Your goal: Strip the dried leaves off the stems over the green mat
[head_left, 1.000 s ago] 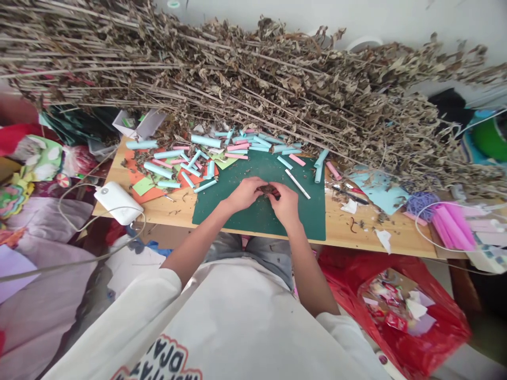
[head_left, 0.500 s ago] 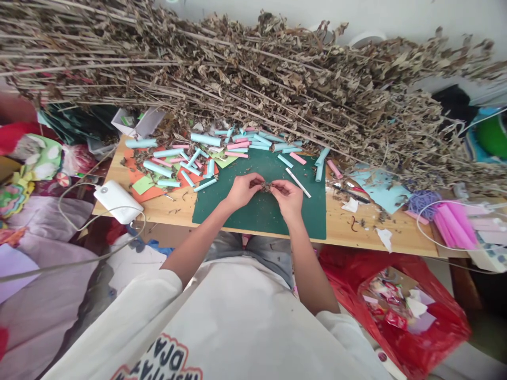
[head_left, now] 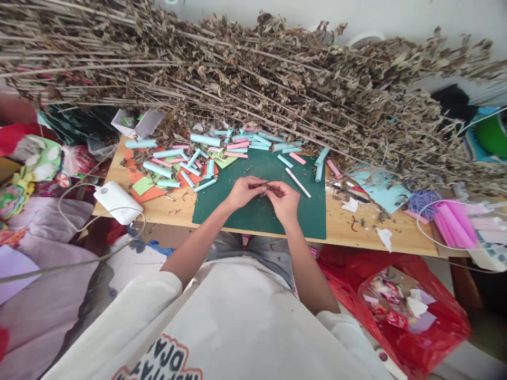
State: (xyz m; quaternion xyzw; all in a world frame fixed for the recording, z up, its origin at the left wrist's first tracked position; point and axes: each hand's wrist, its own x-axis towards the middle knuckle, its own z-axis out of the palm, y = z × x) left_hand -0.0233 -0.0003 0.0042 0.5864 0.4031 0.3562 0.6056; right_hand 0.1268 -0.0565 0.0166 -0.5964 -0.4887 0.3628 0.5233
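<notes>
Over the dark green cutting mat (head_left: 237, 216), my left hand (head_left: 246, 192) and my right hand (head_left: 284, 199) meet with fingertips nearly touching. Both are closed, pinching a small clump of dried leaves (head_left: 266, 189) that the fingers largely cover. A thin white stick (head_left: 298, 183) lies on the mat to the right of my right hand. Beyond my hands, several rolled blue paper tubes (head_left: 205, 140) and pink paper tubes (head_left: 237, 145) are scattered along the mat's far edge and to its left.
A big heap of dried leafy stalks (head_left: 253, 79) spans the table's back. At left, a white power bank (head_left: 119, 201) with a cable sits at the edge. A black pen (head_left: 352, 194) and purple shredded strands (head_left: 423, 204) lie rightward. A red plastic bag (head_left: 443, 338) of scraps hangs below.
My right hand has shifted slightly left, closing the gap between my fingertips. The leaf clump is now more covered. My left hand stays almost in place.
</notes>
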